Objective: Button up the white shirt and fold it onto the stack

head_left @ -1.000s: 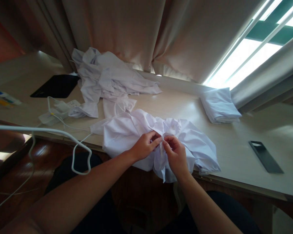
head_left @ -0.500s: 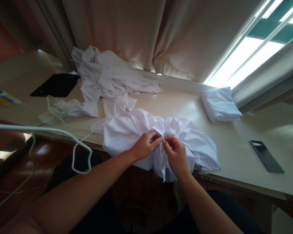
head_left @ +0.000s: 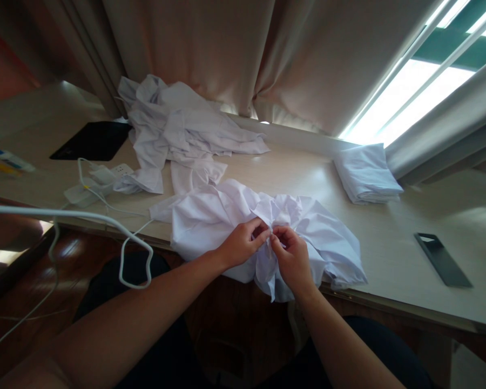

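- white garment [head_left: 210, 221] lies bunched at the near edge of a pale wooden desk [head_left: 299, 178], part of its cloth hanging over the front lip toward the person's lap.
- left hand [head_left: 241, 244] pinches a fold of the garment at its gathered middle, thumb and fingers closed on the fabric.
- right hand [head_left: 294, 259] grips the same gathered spot from the other side, fingertips pressed to the cloth and almost meeting those of the left.
- both forearms reach up from the bottom of the head view, converging on the crumpled centre.
- heap of white clothes [head_left: 182, 129] sits farther back on the desk, against the curtain [head_left: 210, 48], just beyond the held garment.
- folded white cloth [head_left: 366, 173] rests to the right near the window, well apart from the hands.
- dark phone [head_left: 443, 259] lies flat at the right end of the desk.
- black pad [head_left: 91, 141] lies at the left, with a white power strip [head_left: 101, 181] just in front of it.
- white cable [head_left: 85, 219] loops from the strip off the desk's near-left edge.
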Available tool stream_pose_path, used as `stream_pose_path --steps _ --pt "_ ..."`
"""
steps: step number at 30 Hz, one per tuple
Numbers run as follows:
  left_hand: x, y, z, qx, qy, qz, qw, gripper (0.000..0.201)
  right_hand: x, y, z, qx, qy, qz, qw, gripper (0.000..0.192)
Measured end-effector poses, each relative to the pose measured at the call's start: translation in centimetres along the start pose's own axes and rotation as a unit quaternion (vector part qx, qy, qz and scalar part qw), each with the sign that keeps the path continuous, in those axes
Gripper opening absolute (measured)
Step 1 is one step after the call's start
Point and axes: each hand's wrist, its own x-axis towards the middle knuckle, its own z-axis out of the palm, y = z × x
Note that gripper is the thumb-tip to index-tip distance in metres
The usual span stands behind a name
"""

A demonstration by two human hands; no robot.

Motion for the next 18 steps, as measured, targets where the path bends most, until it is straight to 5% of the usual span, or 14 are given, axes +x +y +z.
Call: stream_pose_path --steps 18 --pt "-0.21 0.12 0.08 0.025 0.004 0.012 1.0 0.032 0.08 0.79 0.31 0.0 -0.001 -0.006 1.0 0.013"
